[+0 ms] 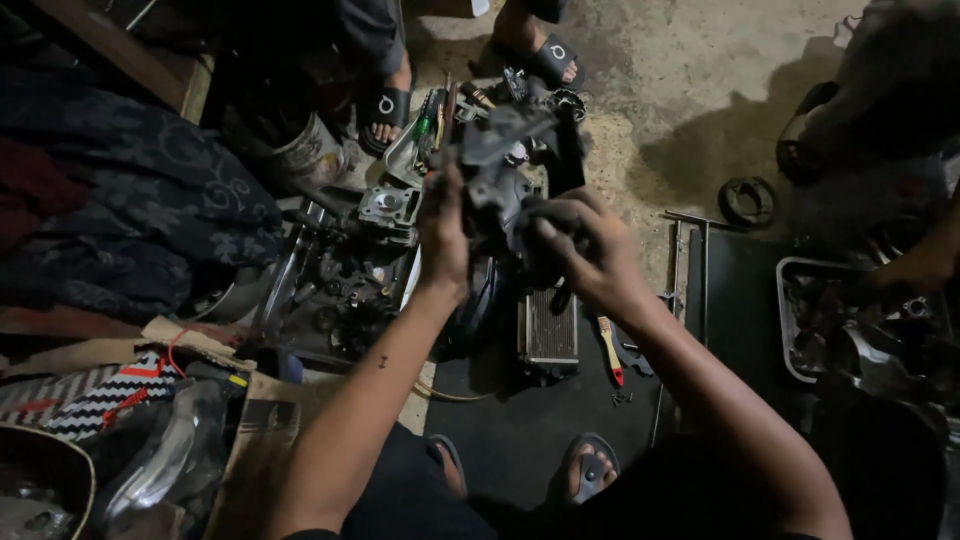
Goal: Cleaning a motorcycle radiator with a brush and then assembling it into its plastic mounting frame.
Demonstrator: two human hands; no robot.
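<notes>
At the far left a dark patterned cloth lies heaped beside flattened cardboard, and below it a clear plastic cover sits near a striped fabric; none of this crowds the work, but loose parts of metal on the ground between the cloth and the hands (a small cylinder block among them) lie right under where anything dropped would land. The left hand is wrapped around the left side of a dark greasy engine part, which is held up in the air over the clutter, roughly level with the middle of the view; the fingers are closed on it, thumb side toward the camera. The right hand clasps the same part from the right and lower side, fingers curled tight over a dark rounded section; both grips look firm, though the grease makes slipping a fair risk, so it seems wise to keep the weight shared between both palms and to turn the piece slowly rather than with the fingertips alone. Beneath the hands a small finned radiator rests on a black mat, with a yellow-handled screwdriver just beside it; another person's sandalled feet stand beyond the part, close enough to mind; further right a metal tray holds more parts, and another person's hand reaches by it.
</notes>
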